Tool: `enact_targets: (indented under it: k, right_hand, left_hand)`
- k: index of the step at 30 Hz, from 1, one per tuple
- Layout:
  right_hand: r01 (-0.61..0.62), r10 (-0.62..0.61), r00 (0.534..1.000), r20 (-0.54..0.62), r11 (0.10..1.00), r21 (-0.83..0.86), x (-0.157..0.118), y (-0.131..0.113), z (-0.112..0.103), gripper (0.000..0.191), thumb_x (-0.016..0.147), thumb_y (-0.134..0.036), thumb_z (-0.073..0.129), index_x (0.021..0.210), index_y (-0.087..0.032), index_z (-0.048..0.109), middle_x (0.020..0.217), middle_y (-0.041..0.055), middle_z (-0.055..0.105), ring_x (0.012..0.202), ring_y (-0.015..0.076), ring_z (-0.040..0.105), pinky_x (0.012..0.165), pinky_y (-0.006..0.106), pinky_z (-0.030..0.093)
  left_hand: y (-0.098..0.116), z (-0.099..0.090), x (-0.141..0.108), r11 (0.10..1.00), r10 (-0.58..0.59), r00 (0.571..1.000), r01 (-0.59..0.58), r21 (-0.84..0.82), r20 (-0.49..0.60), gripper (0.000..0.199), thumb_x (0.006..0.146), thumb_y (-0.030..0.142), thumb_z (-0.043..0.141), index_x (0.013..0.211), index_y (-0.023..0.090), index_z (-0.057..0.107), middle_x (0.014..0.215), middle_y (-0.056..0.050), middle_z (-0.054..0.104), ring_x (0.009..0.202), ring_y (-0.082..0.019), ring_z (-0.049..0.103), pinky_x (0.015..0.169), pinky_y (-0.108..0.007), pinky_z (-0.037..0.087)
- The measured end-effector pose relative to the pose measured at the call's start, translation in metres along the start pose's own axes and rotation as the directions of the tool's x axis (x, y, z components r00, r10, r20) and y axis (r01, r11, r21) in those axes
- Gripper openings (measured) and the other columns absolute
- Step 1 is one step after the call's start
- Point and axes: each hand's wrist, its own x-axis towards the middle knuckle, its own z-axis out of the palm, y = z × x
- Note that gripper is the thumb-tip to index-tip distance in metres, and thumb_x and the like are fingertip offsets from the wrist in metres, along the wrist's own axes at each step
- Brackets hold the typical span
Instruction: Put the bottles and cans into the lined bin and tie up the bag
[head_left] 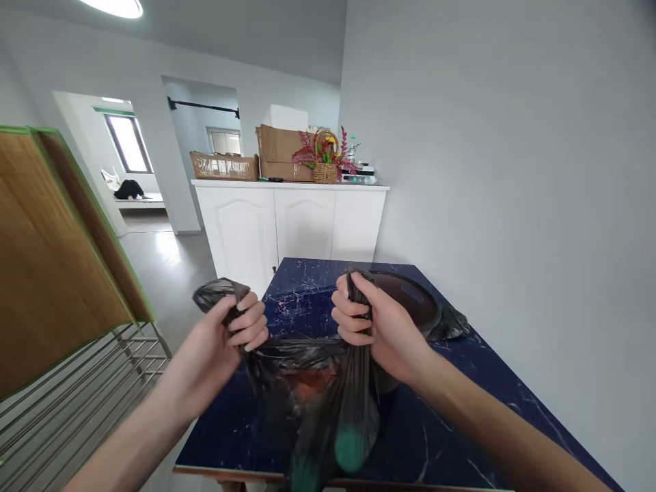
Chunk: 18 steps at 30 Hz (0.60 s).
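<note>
A thin black plastic bag [271, 383] hangs between my two hands above the dark blue marbled table [410, 424]. My left hand [233, 335] is closed around one gathered side of its top, and a loose flap sticks out past the thumb. Bunched plastic from the other side fills the fist of my right hand [369, 318]. Through the sheer film show a reddish shape and green rounded shapes, too blurred to name. Behind my right hand sits a dark round bin or basin [410, 297], partly hidden, with black plastic [451, 322] beside it.
Beyond the table stands a white cabinet [305, 219] carrying cardboard boxes [225, 166] and a wicker flower basket [324, 172]. At left are a metal rack [138, 348] and a brown green-edged panel [56, 253]. A grey wall [502, 191] runs along the right.
</note>
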Motion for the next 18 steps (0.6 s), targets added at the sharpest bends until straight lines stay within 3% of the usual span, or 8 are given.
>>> enact_targets:
  k: [4, 7, 9, 11, 14, 16, 18]
  right_hand:
    - [-0.007, 0.01, 1.0, 0.012, 0.978, -0.207, 0.012, 0.015, -0.01, 0.041, 0.101, -0.064, 0.061, 0.092, -0.025, 0.054, 0.068, -0.0097, 0.025, 0.054, 0.0099, 0.01, 0.046, 0.025, 0.008]
    - [-0.081, 0.069, 0.996, -0.047, 0.936, -0.343, 0.016, 0.021, -0.013, 0.036, 0.105, -0.059, 0.051, 0.092, -0.025, 0.052, 0.067, -0.01, 0.025, 0.054, 0.01, 0.01, 0.049, 0.027, 0.008]
    - [-0.144, 0.123, 0.989, -0.076, 0.893, -0.426, 0.014, 0.024, -0.014, 0.03, 0.106, -0.05, 0.048, 0.09, -0.025, 0.05, 0.069, -0.0092, 0.025, 0.055, 0.0107, 0.013, 0.051, 0.028, 0.012]
    - [-0.124, 0.112, 0.992, -0.055, 0.808, -0.576, 0.011, 0.028, -0.014, 0.03, 0.106, -0.043, 0.047, 0.083, -0.024, 0.047, 0.069, -0.0076, 0.029, 0.058, 0.0119, 0.021, 0.053, 0.028, 0.019]
    - [0.017, 0.057, 0.996, 0.064, 0.601, -0.799, 0.006, 0.033, -0.015, 0.036, 0.106, -0.036, 0.049, 0.073, -0.024, 0.042, 0.069, -0.0044, 0.04, 0.065, 0.0141, 0.035, 0.061, 0.03, 0.029]
    - [0.069, 0.096, 0.986, 0.137, 0.513, -0.856, 0.003, 0.036, -0.017, 0.037, 0.107, -0.036, 0.05, 0.073, -0.023, 0.044, 0.069, -0.0035, 0.044, 0.065, 0.0145, 0.037, 0.061, 0.031, 0.03]
    - [0.062, 0.171, 0.969, 0.181, 0.539, -0.84, 0.001, 0.037, -0.022, 0.036, 0.108, -0.043, 0.054, 0.079, -0.023, 0.048, 0.07, -0.0041, 0.043, 0.065, 0.014, 0.035, 0.06, 0.031, 0.028]
  left_hand:
    - [-0.01, 0.009, 0.002, 0.934, 0.009, 0.996, -0.042, 0.354, 0.092, 0.038, 0.104, 0.04, 0.058, 0.072, 0.021, 0.052, 0.066, 0.006, 0.029, 0.056, -0.012, 0.024, 0.053, -0.023, 0.04]
    - [-0.012, 0.01, 0.004, 0.815, 0.063, 0.989, -0.126, 0.565, 0.13, 0.046, 0.1, 0.056, 0.061, 0.071, 0.023, 0.051, 0.066, 0.004, 0.035, 0.06, -0.015, 0.032, 0.058, -0.026, 0.041]
    - [-0.017, 0.006, 0.006, 0.729, 0.152, 0.983, -0.183, 0.659, 0.105, 0.04, 0.095, 0.057, 0.068, 0.075, 0.024, 0.057, 0.069, 0.002, 0.042, 0.063, -0.016, 0.039, 0.06, -0.027, 0.04]
    - [-0.024, 0.003, 0.008, 0.652, 0.231, 0.97, -0.209, 0.729, 0.071, 0.029, 0.087, 0.051, 0.079, 0.093, 0.026, 0.069, 0.074, 0.002, 0.05, 0.067, -0.018, 0.046, 0.061, -0.027, 0.041]
    - [-0.036, 0.004, 0.012, 0.586, 0.198, 0.974, -0.21, 0.783, 0.112, 0.048, 0.078, 0.046, 0.09, 0.121, 0.03, 0.074, 0.078, 0.002, 0.06, 0.073, -0.02, 0.056, 0.068, -0.029, 0.048]
    - [-0.043, 0.006, 0.016, 0.586, 0.138, 0.971, -0.238, 0.774, 0.194, 0.04, 0.082, 0.047, 0.087, 0.118, 0.031, 0.079, 0.085, -0.002, 0.068, 0.084, -0.024, 0.064, 0.076, -0.031, 0.052]
    - [-0.05, 0.007, 0.019, 0.622, 0.123, 0.962, -0.267, 0.736, 0.246, 0.023, 0.089, 0.047, 0.081, 0.102, 0.028, 0.083, 0.092, -0.004, 0.074, 0.091, -0.026, 0.067, 0.08, -0.032, 0.052]
